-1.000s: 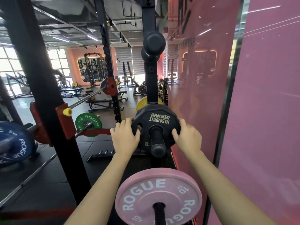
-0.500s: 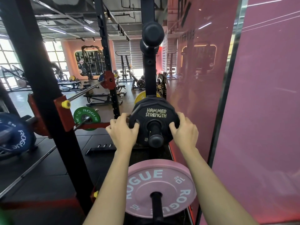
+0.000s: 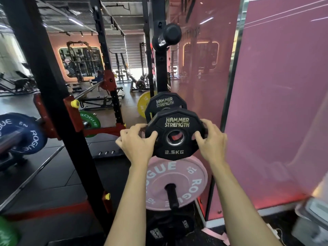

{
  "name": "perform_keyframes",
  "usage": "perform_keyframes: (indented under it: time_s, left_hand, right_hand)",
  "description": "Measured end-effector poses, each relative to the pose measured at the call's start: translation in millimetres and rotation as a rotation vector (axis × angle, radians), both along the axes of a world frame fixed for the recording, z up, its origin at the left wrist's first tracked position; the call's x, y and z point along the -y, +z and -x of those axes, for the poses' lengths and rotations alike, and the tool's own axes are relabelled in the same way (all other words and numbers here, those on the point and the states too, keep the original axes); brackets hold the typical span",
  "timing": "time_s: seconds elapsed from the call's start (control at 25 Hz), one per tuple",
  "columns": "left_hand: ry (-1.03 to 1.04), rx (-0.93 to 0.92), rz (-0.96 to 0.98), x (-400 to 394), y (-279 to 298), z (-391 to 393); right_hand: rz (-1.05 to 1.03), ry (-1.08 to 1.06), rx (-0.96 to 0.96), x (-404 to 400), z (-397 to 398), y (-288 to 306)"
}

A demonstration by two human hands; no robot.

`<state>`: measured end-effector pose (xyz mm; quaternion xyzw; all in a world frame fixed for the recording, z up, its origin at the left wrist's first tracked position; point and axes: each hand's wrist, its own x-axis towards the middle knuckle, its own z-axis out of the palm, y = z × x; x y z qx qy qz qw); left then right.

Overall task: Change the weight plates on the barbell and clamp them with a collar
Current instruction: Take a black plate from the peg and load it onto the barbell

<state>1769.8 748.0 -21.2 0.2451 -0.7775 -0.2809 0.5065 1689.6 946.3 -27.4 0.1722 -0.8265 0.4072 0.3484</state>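
Black 2.5 kg plate, gripped at its rim by the left hand and right hand, is held just above the pink plate; loading and collaring remain.

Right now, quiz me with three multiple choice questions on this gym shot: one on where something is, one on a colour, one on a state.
1. Where is the pink plate?
A. on a peg below the held plate
B. on the floor
C. on the barbell at left

2. What colour is the Rogue plate at far left?
A. yellow
B. blue
C. pink

3. What state is the 2.5KG plate in?
A. lying flat on the floor
B. hanging on its peg
C. off the peg, held in both hands

Answers:
1 A, a black peg pokes through its centre under the hands.
2 B, white lettering on blue.
3 C, its hole is empty, and the left hand and right hand grip its edges.
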Motion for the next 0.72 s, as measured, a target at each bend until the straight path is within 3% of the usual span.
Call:
perform_keyframes:
  time_s: [0.36, 0.72]
  left_hand:
    - [-0.086, 0.033, -0.063, -27, -25, -135]
    - [0.140, -0.023, -0.085, -23, -24, -312]
  right_hand:
    - [-0.038, 0.016, 0.029, -34, -140, -14]
    - [0.003, 0.316, -0.056, -14, -269, -7]
